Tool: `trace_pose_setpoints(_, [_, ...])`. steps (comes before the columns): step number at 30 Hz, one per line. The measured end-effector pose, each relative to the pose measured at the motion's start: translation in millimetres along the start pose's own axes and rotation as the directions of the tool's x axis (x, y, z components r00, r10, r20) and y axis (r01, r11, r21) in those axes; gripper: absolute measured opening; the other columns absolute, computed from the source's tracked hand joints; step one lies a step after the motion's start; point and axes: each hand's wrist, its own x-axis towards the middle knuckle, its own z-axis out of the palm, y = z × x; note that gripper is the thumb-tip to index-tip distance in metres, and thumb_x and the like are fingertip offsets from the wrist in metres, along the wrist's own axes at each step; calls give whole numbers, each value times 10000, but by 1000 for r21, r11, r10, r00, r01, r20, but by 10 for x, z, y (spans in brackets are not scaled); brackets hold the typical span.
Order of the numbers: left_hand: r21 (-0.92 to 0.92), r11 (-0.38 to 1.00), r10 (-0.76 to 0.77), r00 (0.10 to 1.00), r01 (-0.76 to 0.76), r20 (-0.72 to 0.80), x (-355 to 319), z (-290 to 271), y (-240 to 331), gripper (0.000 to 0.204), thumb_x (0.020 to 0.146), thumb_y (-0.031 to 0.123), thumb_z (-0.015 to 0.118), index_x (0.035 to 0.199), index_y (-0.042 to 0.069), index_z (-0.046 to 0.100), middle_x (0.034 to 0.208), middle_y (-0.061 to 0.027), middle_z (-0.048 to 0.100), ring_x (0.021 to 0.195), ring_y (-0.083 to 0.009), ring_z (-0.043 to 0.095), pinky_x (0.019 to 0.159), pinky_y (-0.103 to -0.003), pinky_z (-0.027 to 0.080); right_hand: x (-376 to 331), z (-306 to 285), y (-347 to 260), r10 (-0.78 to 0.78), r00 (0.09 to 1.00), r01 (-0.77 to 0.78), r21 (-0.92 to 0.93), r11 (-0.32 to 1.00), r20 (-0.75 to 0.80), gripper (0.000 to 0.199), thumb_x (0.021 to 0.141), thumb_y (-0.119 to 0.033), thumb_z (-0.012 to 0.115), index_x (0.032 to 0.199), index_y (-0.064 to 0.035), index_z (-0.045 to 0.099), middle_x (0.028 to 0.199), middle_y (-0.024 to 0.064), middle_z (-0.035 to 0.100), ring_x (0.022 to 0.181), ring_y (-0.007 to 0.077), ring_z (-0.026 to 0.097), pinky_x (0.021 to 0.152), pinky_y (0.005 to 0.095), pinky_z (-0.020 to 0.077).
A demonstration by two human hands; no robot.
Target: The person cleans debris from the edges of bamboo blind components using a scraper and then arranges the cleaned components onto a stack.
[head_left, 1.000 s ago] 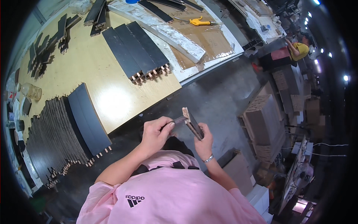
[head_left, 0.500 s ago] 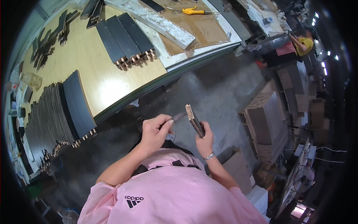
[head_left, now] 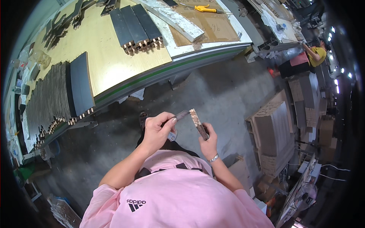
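My left hand (head_left: 156, 128) is closed around a flat grey knife blade (head_left: 182, 115). Its tip reaches the upper end of a narrow wooden board (head_left: 198, 124), at or very near the edge; actual contact is hard to make out. That board has a pale, rough end face and dark sides, and is tilted away from me. My right hand (head_left: 208, 143) grips its lower end, thumb on one side. Both hands are in front of my body, over the floor and apart from the table.
A pale wooden table (head_left: 114, 78) at left bears a long row of dark boards (head_left: 51, 97) and three dark slats with dowels (head_left: 134, 26). A yellow air gun (head_left: 205, 8) lies on cardboard. Stacked panels (head_left: 272, 131) stand right; a person (head_left: 313, 57) works beyond.
My view has shifted, so the table appears higher. The blade has come up to the board's end, and the board has turned slightly, showing more of its pale face.
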Motion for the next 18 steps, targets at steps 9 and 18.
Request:
trace_pose_setpoints(9, [-117,993,0,999,5,37,-258,-22,44,135,936,96,612,870,-15,652,646,-29,643,602,-67,595,583,-234,478,30,-66,-24,-161,987,161,-61,985,6,345,722,79,591,1050,-29,599,898,149,628,824,286,644,768,321,498])
trace_pose_setpoints(18, [381,863,376,925,-331,-47,-195,14,25,74,882,50,645,851,-16,655,637,-73,642,568,-126,631,542,-258,469,72,-74,-21,-251,968,245,-188,951,-13,398,663,94,596,1031,-56,609,948,142,653,902,352,630,784,392,501])
